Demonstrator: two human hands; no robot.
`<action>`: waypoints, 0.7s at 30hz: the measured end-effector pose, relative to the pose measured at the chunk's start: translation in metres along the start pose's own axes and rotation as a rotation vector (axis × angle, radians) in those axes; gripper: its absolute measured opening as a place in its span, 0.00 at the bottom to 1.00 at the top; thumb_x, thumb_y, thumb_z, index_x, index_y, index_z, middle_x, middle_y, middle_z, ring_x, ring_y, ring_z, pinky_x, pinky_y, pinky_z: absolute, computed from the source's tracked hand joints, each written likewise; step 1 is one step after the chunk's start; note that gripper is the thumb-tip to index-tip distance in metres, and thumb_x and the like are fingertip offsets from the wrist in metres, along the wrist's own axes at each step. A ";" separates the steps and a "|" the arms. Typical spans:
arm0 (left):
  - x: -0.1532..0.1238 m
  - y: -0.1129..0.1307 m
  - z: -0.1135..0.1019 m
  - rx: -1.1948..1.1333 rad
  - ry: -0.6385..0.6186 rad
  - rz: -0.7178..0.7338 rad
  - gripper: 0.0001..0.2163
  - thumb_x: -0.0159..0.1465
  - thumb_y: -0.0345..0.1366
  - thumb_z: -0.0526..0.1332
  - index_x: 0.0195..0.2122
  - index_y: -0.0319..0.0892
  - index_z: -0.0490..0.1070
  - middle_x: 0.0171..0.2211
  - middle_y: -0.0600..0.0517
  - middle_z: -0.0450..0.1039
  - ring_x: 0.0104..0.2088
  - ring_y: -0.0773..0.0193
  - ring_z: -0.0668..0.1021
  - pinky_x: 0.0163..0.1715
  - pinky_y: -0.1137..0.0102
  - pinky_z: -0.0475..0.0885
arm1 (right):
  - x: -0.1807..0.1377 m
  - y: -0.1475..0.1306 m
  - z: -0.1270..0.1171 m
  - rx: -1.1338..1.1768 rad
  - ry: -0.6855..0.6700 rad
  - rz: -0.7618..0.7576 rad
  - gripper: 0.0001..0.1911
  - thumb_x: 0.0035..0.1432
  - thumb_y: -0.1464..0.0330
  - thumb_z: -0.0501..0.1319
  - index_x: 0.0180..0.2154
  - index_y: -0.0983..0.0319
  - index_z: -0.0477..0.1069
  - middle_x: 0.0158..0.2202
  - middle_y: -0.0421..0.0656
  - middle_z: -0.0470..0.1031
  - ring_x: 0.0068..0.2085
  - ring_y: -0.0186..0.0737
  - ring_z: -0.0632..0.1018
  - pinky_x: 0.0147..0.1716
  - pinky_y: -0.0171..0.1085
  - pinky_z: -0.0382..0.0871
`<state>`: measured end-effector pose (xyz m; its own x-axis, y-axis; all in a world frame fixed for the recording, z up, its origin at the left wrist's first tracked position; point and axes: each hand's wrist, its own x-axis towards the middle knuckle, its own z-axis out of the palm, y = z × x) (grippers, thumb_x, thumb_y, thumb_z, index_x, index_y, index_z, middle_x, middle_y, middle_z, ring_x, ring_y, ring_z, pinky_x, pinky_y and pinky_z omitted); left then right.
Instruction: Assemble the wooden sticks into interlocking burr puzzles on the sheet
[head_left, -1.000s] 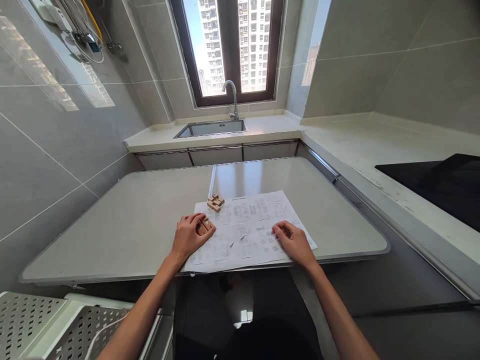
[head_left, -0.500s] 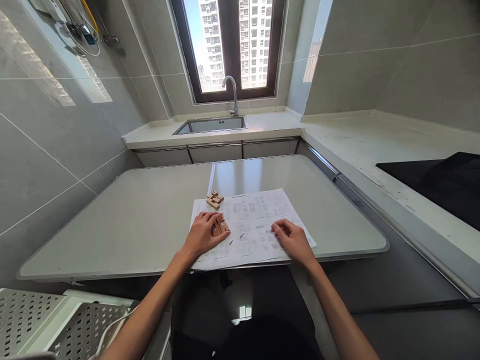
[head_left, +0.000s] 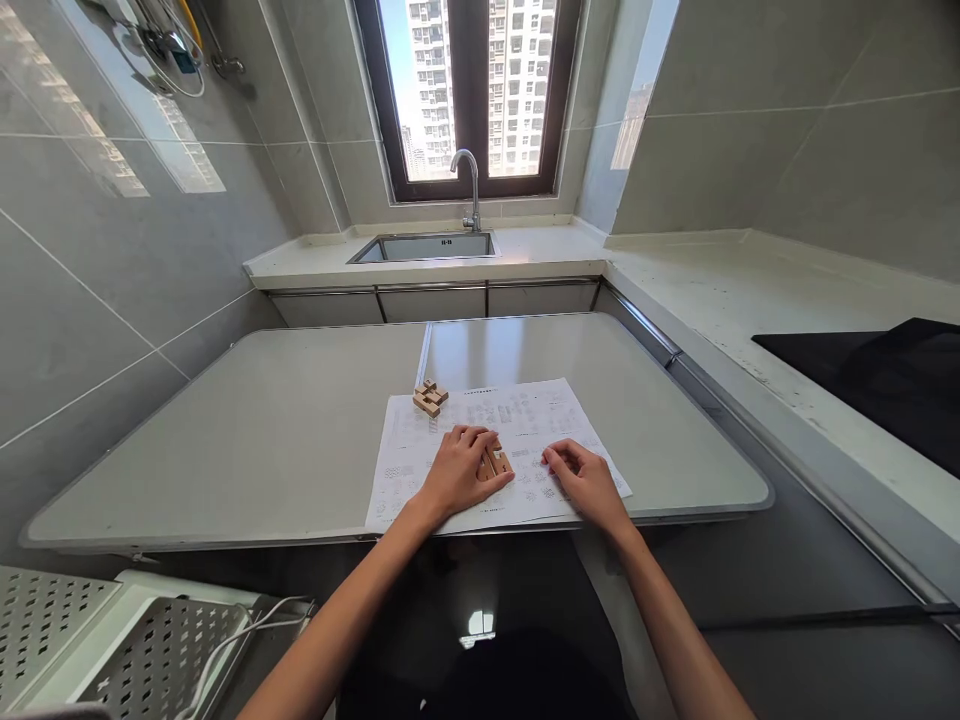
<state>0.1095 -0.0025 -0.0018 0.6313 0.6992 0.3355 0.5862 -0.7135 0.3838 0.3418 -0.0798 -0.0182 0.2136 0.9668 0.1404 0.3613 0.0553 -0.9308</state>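
Note:
My left hand (head_left: 466, 468) is closed around the edge of several flat, notched wooden puzzle pieces (head_left: 495, 460) lying side by side on a printed paper sheet (head_left: 409, 490). Its fingers and palm cover their left part. Farther back, a small cluster of interlocked wooden puzzle pieces (head_left: 430, 398) rests at the sheet's upper left corner. My right hand (head_left: 585, 480) lies on the right side of the sheet, fingers curled in with thumb and forefinger close together. Nothing shows in it.
The sheet lies on a pale folding table (head_left: 225, 430) with rounded corners. Behind it are a counter with a sink (head_left: 420, 248) and a faucet (head_left: 472, 190). A black cloth-like item (head_left: 885, 370) is on the right counter. A white perforated rack (head_left: 150, 640) stands at lower left.
My left hand has slid to the right across the sheet with the flat wooden pieces, closer to my right hand. The right hand and the interlocked cluster have stayed put.

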 end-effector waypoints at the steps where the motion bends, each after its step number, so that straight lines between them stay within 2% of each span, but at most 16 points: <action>1: 0.001 0.004 0.003 -0.013 -0.005 0.009 0.24 0.63 0.52 0.69 0.57 0.50 0.72 0.55 0.44 0.76 0.55 0.43 0.73 0.58 0.47 0.70 | 0.000 0.000 0.000 -0.003 0.000 -0.003 0.21 0.64 0.48 0.60 0.34 0.59 0.75 0.33 0.46 0.83 0.33 0.45 0.79 0.36 0.40 0.71; 6: 0.002 0.012 0.007 -0.067 -0.032 0.056 0.30 0.62 0.57 0.69 0.61 0.49 0.69 0.57 0.43 0.74 0.57 0.43 0.73 0.58 0.48 0.69 | 0.000 0.002 0.000 -0.020 -0.001 -0.012 0.21 0.64 0.49 0.59 0.34 0.59 0.76 0.33 0.46 0.82 0.32 0.44 0.78 0.35 0.39 0.70; 12: -0.015 -0.006 -0.006 -0.081 -0.037 0.009 0.43 0.55 0.61 0.73 0.67 0.48 0.63 0.61 0.41 0.71 0.61 0.40 0.71 0.63 0.46 0.67 | -0.002 0.001 0.000 -0.083 -0.010 -0.044 0.21 0.66 0.49 0.58 0.34 0.59 0.76 0.33 0.45 0.82 0.32 0.44 0.78 0.36 0.39 0.70; 16: -0.027 -0.015 -0.013 -0.126 -0.044 -0.041 0.43 0.55 0.59 0.74 0.68 0.49 0.62 0.61 0.41 0.71 0.61 0.40 0.72 0.62 0.45 0.69 | -0.002 0.003 0.001 -0.150 -0.090 -0.109 0.20 0.68 0.51 0.58 0.40 0.59 0.78 0.37 0.45 0.82 0.33 0.43 0.77 0.35 0.39 0.70; 21: -0.032 -0.014 -0.012 -0.221 -0.019 -0.079 0.40 0.56 0.56 0.75 0.66 0.50 0.65 0.59 0.42 0.73 0.60 0.41 0.73 0.61 0.45 0.71 | 0.001 0.007 0.009 -0.317 -0.187 -0.199 0.19 0.65 0.52 0.63 0.50 0.56 0.77 0.45 0.45 0.80 0.36 0.43 0.77 0.38 0.41 0.71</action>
<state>0.0747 -0.0139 -0.0073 0.5986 0.7498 0.2820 0.5095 -0.6280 0.5882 0.3363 -0.0757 -0.0278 -0.0464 0.9752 0.2165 0.6466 0.1945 -0.7376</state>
